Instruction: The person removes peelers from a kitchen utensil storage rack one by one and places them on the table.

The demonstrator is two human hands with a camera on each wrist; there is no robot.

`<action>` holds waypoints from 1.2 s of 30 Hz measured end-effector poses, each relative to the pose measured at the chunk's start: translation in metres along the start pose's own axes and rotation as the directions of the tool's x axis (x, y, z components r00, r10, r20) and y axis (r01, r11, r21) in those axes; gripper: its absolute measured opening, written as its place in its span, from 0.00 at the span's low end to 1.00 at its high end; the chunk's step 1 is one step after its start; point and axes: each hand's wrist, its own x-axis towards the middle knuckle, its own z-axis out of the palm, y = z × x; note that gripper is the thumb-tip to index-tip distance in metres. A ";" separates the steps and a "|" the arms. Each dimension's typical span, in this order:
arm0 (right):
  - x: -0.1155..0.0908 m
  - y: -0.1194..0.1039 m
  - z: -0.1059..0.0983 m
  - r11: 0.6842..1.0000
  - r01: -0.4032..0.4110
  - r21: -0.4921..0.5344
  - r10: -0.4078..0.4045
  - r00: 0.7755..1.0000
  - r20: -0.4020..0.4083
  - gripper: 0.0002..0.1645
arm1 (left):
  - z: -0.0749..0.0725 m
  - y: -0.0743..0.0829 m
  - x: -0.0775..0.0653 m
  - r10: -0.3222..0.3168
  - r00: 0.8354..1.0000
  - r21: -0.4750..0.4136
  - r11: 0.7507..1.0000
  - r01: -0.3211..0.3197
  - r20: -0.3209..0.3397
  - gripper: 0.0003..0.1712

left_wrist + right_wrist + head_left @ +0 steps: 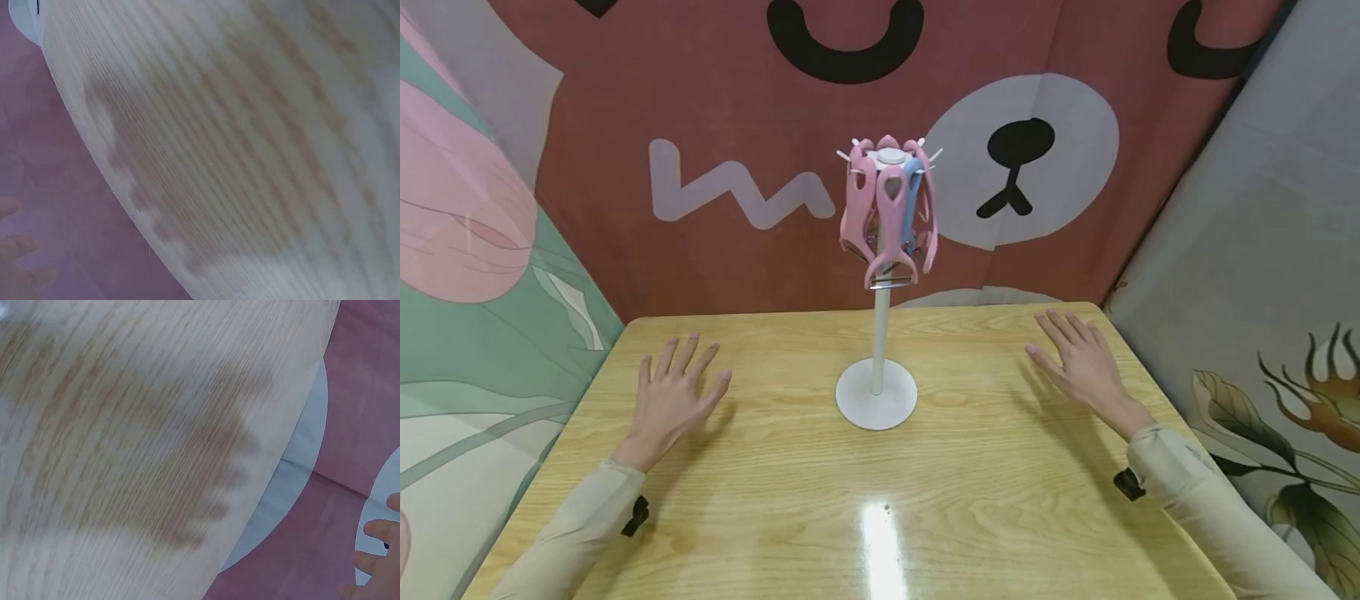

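While the wooden table (775,492) lies beneath you, the white stand (887,410) stands upright toward its far edge, and your left hand (670,402) and right hand (1086,371) hover well apart on either side of it, fingers spread wide and holding nothing. Around its top hang pink peelers (891,223) and one blue peeler (912,196); handling them should go best if you steady the pole (882,325) and ease each loop off its hook (936,156), clear of the blades (891,284).
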 end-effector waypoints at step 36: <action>0.012 -0.014 -0.006 0.991 0.118 0.061 -0.105 0.977 -0.183 0.37 | 0.002 0.008 0.001 -0.014 1.000 -0.072 0.997 0.016 0.022 0.35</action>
